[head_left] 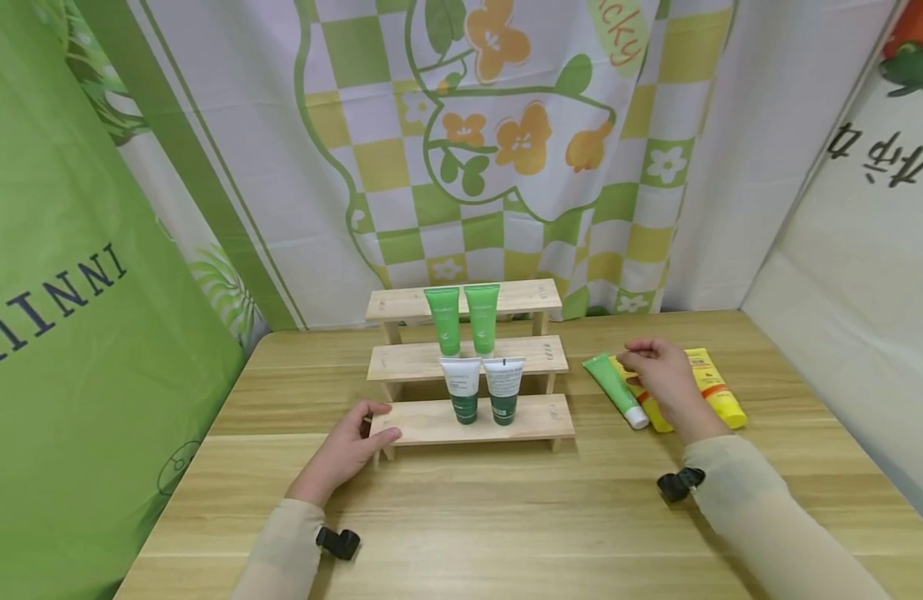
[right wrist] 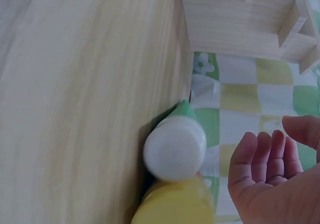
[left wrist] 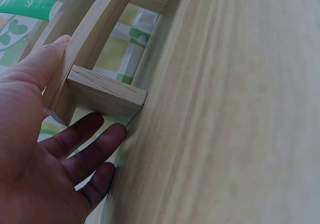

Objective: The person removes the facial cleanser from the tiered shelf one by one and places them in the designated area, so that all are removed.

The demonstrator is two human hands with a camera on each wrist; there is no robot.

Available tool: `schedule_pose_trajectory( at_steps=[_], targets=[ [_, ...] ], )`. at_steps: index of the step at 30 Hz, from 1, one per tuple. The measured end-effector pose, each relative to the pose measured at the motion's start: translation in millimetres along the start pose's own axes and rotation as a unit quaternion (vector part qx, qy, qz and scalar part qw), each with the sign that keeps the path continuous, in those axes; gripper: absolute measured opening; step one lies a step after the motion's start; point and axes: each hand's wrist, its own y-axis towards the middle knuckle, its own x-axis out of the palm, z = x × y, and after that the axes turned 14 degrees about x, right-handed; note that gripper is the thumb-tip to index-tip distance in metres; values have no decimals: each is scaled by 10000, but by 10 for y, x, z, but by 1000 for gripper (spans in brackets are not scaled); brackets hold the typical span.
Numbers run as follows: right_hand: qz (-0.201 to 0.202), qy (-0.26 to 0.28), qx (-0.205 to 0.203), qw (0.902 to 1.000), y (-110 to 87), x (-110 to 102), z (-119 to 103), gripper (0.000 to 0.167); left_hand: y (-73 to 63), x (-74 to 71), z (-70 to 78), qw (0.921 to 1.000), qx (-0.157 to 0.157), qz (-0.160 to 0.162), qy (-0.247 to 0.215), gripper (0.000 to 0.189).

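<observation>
My left hand grips the left end of the bottom step of a three-step wooden display rack. In the left wrist view its thumb lies along the board's edge, with the other fingers below, beside the rack's leg. Over at the right, my right hand hovers above a green tube with a white cap and yellow tubes lying on the table. Nothing is between its loosely bent fingers; the right wrist view shows them apart from the white cap.
Two white-and-dark-green tubes stand on the bottom step. Two bright green tubes stand on the middle step. Behind the wooden table hangs a checked, flowered curtain, with a green cloth at the left.
</observation>
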Motion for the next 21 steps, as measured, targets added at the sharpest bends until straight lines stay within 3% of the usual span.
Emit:
schedule_pose_trajectory(
  at_steps=[12,21],
  targets=[
    [-197,5,-668,9976,-153,245,-198,30,7,-9,-49,10000,5,12,11,54],
    [-292,220,-1381,9897,-391,540,-504,27,1,-6,-35,10000,-50,47,60,54]
  ],
)
